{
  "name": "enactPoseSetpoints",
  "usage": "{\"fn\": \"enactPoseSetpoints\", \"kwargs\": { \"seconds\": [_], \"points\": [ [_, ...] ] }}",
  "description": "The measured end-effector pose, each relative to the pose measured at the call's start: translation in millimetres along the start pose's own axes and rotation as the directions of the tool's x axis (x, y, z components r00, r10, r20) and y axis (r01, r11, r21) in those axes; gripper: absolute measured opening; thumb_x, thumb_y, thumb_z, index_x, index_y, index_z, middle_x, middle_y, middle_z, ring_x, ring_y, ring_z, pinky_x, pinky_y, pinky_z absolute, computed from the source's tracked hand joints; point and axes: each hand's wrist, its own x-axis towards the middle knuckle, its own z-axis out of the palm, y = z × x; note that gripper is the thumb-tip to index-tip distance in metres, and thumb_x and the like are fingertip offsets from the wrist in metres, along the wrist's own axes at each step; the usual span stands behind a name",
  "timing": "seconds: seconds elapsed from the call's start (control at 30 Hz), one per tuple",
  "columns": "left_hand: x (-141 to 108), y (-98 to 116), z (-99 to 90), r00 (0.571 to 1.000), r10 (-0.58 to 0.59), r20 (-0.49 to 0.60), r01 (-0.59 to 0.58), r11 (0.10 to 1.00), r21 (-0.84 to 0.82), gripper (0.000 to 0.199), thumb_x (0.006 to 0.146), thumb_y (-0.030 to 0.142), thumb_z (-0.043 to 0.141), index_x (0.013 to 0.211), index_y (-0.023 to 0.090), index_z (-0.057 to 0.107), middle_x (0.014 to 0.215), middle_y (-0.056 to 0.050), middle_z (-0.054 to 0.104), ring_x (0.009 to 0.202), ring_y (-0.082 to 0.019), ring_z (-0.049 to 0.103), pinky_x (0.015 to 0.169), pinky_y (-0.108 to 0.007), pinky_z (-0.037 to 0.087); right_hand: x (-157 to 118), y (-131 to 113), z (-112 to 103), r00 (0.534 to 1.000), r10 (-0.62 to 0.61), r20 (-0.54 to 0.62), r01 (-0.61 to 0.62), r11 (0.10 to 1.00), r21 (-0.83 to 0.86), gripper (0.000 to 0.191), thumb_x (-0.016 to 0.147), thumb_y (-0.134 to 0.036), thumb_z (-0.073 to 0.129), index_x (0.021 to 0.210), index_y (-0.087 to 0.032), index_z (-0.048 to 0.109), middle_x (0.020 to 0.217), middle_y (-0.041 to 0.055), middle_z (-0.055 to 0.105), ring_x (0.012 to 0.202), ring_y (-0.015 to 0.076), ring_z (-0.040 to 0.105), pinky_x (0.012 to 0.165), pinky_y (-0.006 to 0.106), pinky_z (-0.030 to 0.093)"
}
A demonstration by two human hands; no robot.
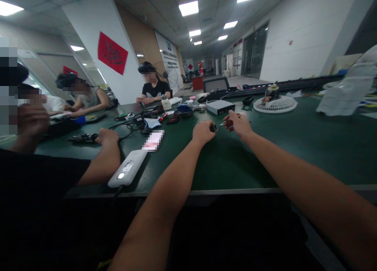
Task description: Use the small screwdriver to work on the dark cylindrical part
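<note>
My left hand (203, 132) is wrapped round a small black cylindrical part (213, 127) whose round end faces right. My right hand (239, 123) is closed in a pinch on a thin metal tool (222, 124), which points left at the end of the black part. Whether its tip touches the part, I cannot tell; the tool's exact kind is too small to make out. Both hands are a little above the green table (235, 165). Just behind them lies a grey box-shaped device (220, 107).
A white fan guard with a motor (275, 103) lies at the right, near a plastic-wrapped item (338, 94). To the left are a white power bank (128, 169), a phone (153, 140), and tangled cables (129, 123). A co-worker's hand (107, 136) rests close by; other people sit beyond.
</note>
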Motion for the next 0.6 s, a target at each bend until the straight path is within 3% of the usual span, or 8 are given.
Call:
{"fn": "enactPoseSetpoints", "kwargs": {
  "seconds": [0.2,0.43,0.6],
  "points": [
    [-1.1,1.9,-2.3,1.000,-0.007,0.023,0.007,1.000,-0.001,0.029,0.082,0.033,0.068,0.109,0.024,0.072,0.102,-0.009,0.073,0.099,-0.027,0.067,0.089,-0.038,0.053,0.5,-0.6,0.5,0.999,0.028,-0.023,-0.030,0.997,-0.071,0.051,0.093,-0.063,0.051,0.073,-0.017,0.065,0.062,0.0068,0.065,0.049,0.0135,0.057,0.044,0.025,0.042],
    [-1.0,1.8,-1.4,1.000,-0.015,0.017,0.015,1.000,0.012,0.029,0.082,0.034,0.066,0.109,0.025,0.072,0.101,-0.009,0.074,0.098,-0.027,0.067,0.089,-0.038,0.053,0.4,0.4,-0.1,1.000,-0.005,-0.021,0.005,1.000,-0.005,0.051,0.094,-0.062,0.049,0.074,-0.018,0.065,0.066,0.0071,0.067,0.051,0.0139,0.059,0.045,0.025,0.044],
    [-0.3,-1.8,1.2,1.000,0.009,0.015,-0.009,1.000,-0.001,0.028,0.081,0.034,0.067,0.107,0.025,0.072,0.099,-0.008,0.074,0.097,-0.027,0.067,0.087,-0.038,0.053,2.0,1.9,-1.9,0.999,-0.020,-0.043,0.015,0.995,-0.099,0.051,0.093,-0.061,0.052,0.070,-0.017,0.065,0.061,0.0068,0.064,0.049,0.0144,0.058,0.043,0.026,0.043]
  ]
}}
